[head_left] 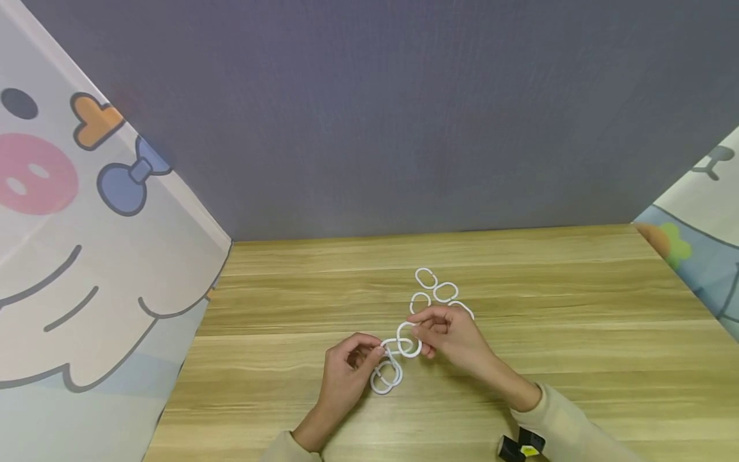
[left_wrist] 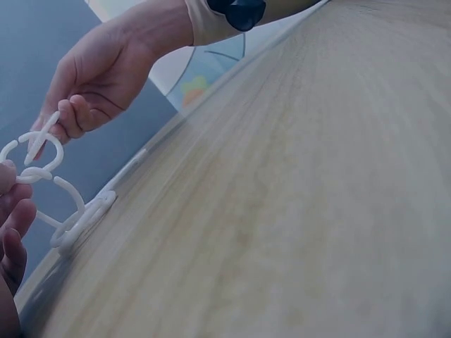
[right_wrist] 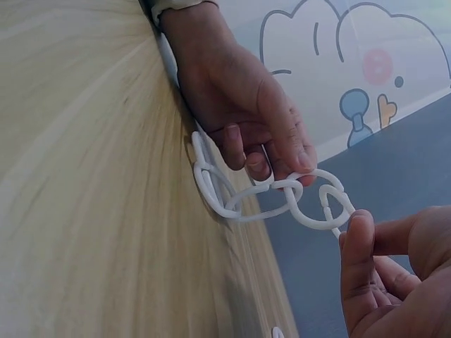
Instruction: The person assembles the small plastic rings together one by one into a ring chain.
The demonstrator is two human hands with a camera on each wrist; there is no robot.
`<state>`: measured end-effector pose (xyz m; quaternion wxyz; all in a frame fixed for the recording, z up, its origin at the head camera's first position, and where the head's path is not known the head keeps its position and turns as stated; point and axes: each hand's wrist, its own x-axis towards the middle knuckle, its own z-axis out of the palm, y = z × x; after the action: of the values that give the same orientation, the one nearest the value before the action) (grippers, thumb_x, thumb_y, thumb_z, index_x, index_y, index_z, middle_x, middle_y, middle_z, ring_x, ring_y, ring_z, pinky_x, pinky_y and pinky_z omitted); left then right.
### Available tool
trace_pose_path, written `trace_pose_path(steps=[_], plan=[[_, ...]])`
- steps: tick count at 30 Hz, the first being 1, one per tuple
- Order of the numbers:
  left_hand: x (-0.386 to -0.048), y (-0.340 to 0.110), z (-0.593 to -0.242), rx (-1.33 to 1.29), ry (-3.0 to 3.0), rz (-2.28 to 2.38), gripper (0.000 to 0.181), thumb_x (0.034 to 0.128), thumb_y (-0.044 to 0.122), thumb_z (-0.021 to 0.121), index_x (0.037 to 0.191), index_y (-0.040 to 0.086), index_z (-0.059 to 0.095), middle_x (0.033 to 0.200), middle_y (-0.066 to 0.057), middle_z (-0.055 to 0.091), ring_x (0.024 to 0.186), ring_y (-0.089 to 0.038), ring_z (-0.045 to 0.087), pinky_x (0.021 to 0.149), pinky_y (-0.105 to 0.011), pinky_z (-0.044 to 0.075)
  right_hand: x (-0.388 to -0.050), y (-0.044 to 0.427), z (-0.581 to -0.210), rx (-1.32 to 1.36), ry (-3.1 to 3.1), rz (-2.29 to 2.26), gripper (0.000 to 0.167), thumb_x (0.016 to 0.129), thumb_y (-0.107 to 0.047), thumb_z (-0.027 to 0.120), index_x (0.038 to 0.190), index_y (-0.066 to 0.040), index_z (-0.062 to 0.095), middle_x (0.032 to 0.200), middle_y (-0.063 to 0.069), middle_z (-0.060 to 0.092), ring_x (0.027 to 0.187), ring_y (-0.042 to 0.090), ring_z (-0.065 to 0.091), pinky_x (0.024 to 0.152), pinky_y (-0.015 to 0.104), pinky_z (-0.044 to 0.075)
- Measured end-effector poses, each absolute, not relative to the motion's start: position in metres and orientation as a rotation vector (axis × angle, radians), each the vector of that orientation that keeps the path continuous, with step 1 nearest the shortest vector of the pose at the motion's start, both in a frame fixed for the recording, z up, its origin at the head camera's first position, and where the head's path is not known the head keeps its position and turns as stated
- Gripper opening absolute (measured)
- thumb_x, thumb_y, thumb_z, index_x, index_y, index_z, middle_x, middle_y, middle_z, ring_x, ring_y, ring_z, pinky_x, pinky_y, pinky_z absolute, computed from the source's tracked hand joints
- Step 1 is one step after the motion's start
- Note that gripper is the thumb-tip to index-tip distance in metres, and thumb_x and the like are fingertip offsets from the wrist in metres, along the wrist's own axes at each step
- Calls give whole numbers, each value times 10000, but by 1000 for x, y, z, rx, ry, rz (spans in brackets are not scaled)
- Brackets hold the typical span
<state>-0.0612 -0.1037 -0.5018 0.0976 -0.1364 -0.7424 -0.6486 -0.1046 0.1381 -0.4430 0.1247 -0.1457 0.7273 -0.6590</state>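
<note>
Between the two hands runs a short chain of white oval plastic links. My left hand (head_left: 345, 372) pinches one link (right_wrist: 316, 224) of it between thumb and fingertips. Below that hand, more joined links (left_wrist: 88, 218) hang down and rest on the tabletop. My right hand (head_left: 458, 337) pinches another white link (head_left: 410, 355) at the chain's end, between thumb and index finger. In the right wrist view this end link (right_wrist: 328, 189) passes through the one in the left hand. Fingertips hide parts of both held links.
Several loose white links lie just beyond the right hand, among them a far one (head_left: 426, 285) and one beside it (head_left: 446, 301). A wooden tabletop (head_left: 260, 398) spreads beneath. A grey panel (head_left: 404, 128) stands behind it, with cartoon-printed sheets (head_left: 115, 276) at the sides.
</note>
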Motion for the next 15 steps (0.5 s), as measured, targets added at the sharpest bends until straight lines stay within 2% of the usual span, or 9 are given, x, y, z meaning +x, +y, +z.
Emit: trace_pose_path(steps=[5, 9, 15], plan=[[-61, -103, -501, -389, -2193, -1925, 44, 989, -25, 794, 1015, 11, 792, 825, -118, 756, 706, -37, 627, 571, -201, 510, -104, 138, -443, -397, 2120, -1953, 281, 1000, 76, 740, 1252, 191, 687, 809, 185, 711, 632, 85, 663, 582, 251, 610], [-61, -103, -502, -362, -2193, -1928, 49, 978, -32, 798, 1002, 11, 794, 814, -119, 749, 702, -33, 619, 576, -197, 511, -105, 138, -442, -349, 2155, -1955, 332, 1002, 63, 739, 1307, 178, 679, 832, 186, 702, 634, 83, 654, 583, 245, 603], [-61, -102, -502, -352, -2190, -1929, 45, 976, -36, 796, 996, 4, 791, 813, -121, 746, 707, -34, 619, 581, -190, 505, -104, 141, -443, -277, 2235, -1906, 247, 1012, 37, 730, 1245, 118, 730, 861, 209, 709, 640, 85, 642, 578, 222, 567]])
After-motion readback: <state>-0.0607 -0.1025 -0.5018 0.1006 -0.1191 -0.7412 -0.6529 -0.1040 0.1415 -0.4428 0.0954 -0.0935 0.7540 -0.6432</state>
